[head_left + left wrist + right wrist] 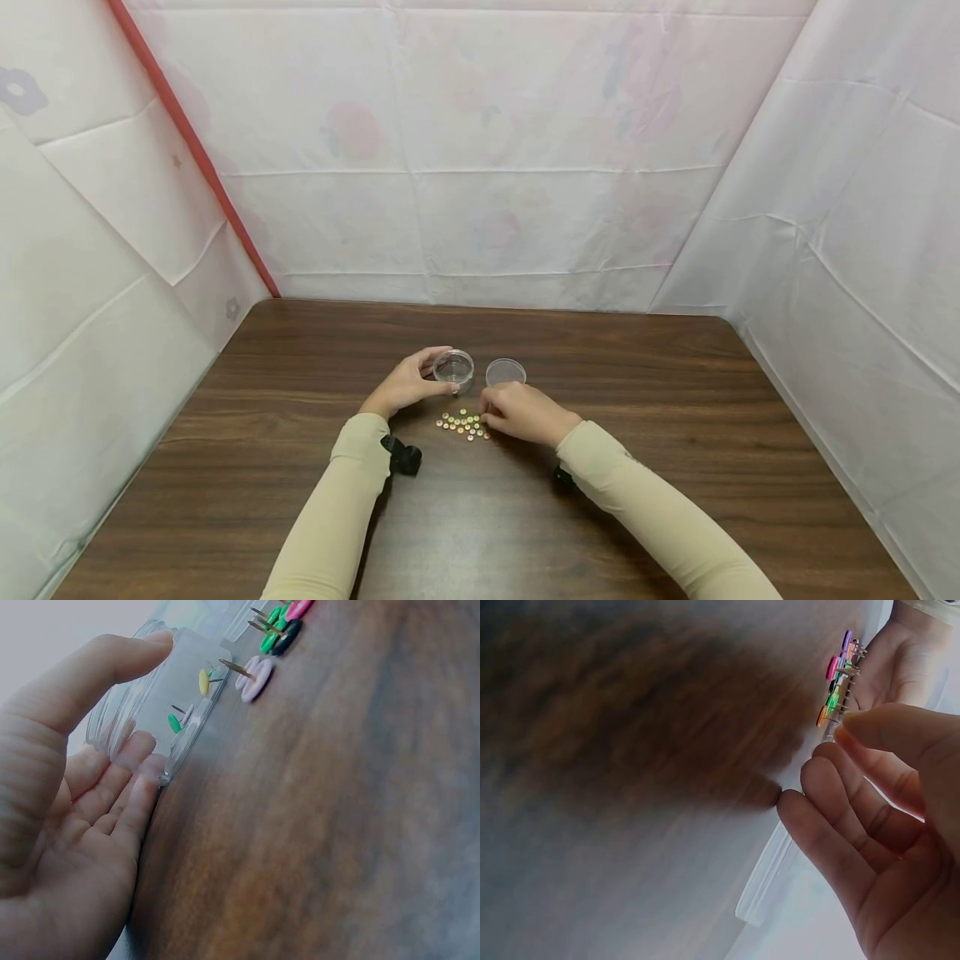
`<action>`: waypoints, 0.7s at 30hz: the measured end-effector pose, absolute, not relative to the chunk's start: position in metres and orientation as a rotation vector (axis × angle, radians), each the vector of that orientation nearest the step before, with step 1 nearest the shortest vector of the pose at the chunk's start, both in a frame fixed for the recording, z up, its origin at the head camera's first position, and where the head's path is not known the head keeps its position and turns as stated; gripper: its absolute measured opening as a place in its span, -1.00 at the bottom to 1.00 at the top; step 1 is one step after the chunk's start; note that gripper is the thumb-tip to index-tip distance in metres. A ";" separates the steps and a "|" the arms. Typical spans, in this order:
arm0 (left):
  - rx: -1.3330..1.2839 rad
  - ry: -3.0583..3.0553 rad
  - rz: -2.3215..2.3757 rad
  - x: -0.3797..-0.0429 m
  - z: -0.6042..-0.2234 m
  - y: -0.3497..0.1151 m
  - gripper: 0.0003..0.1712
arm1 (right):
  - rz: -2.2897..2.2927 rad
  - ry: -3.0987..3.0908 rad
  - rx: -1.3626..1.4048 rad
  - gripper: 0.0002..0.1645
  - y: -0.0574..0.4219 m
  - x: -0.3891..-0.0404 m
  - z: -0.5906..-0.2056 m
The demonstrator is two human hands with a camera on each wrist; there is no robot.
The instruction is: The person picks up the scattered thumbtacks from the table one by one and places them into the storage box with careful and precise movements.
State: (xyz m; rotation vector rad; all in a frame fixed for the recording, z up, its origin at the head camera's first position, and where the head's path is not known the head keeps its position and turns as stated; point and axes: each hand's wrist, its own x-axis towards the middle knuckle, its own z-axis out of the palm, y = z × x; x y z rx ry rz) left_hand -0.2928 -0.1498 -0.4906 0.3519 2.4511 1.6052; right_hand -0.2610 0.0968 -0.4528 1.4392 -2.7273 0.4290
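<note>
My left hand (408, 383) grips a clear round plastic container (463, 387), thumb on one side and fingers on the other. Through its wall in the left wrist view, a yellow thumbtack (203, 682) and a green thumbtack (174, 723) show, with a pale one beside them. Several loose thumbtacks (463, 422) lie point up on the table in front of the container. At their right edge is my right hand (528, 412); its thumb and index finger meet at the pin of an orange thumbtack (822, 715). Its other fingers are bent.
A clear round lid (506, 369) lies right of the container, behind my right hand. The brown wooden table (480, 517) ends at a pale curtain (487, 208) along the back, with more curtain on both sides. Black straps with wrist cameras (405, 458) sit at my cuffs.
</note>
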 end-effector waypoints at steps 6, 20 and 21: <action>0.350 2.447 1.600 -0.292 -0.488 -0.150 -0.17 | 0.411 -2.734 1.433 -0.91 0.096 -0.261 -0.453; 0.339 2.446 1.603 -0.294 -0.493 -0.150 -0.14 | 0.376 -2.732 1.414 -0.92 0.096 -0.261 -0.454; 0.337 2.446 1.606 -0.295 -0.493 -0.151 -0.14 | 0.375 -2.731 1.413 -0.92 0.096 -0.261 -0.454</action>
